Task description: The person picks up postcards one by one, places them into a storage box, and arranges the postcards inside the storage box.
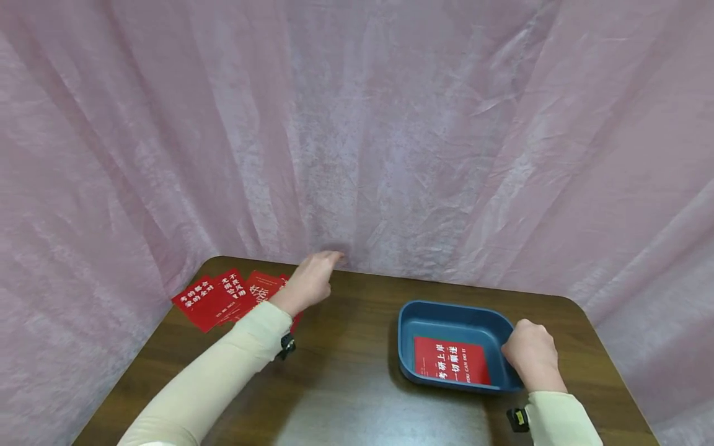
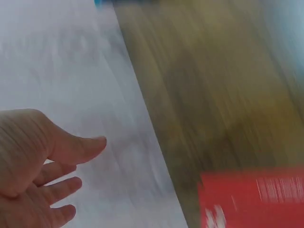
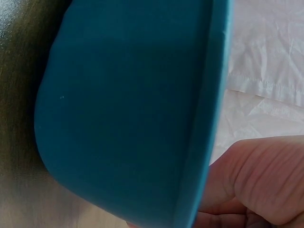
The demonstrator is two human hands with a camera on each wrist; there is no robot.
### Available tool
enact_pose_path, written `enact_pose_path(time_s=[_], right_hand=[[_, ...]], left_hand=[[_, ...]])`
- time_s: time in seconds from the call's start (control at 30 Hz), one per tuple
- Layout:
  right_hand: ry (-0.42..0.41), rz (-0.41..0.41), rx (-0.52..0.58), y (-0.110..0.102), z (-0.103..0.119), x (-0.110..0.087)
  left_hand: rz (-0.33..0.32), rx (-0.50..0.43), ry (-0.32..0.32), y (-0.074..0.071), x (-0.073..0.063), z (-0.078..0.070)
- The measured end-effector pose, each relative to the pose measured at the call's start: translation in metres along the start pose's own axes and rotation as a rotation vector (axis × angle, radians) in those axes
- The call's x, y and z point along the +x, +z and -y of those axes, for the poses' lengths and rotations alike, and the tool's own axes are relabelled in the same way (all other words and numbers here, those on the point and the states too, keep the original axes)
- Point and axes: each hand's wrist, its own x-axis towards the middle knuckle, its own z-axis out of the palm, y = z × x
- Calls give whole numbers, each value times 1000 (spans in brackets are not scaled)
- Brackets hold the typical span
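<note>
My left hand (image 1: 309,282) hovers near the table's back edge, just right of a spread of red cards (image 1: 206,305) printed with white characters. It partly hides the rightmost card. In the left wrist view, this hand (image 2: 28,156) has its thumb and loosely bent fingers apart, holding nothing; part of a red card (image 2: 251,199) lies off to its side. My right hand (image 1: 532,353) grips the right end of a blue rectangular tub (image 1: 457,317), pinching its rim in the right wrist view. Inside the tub lies one red card (image 1: 446,360) with white lettering.
A brown wooden table (image 1: 346,371) with rounded back corners carries everything. Pink velvety curtain (image 1: 357,136) hangs directly behind it and along both sides. A small dark device is strapped at each wrist.
</note>
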Motion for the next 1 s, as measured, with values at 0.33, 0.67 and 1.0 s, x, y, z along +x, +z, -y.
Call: enact_pose_path(time_s=[0.33, 0.67, 1.0], right_hand=[[0, -12, 0, 0, -5, -3], [-6, -16, -2, 0, -3, -4], [-9, -22, -6, 0, -4, -5]], left_hand=[[292, 201, -92, 10, -27, 90], [493, 191, -193, 18, -37, 98], [564, 110, -233, 13, -39, 88]])
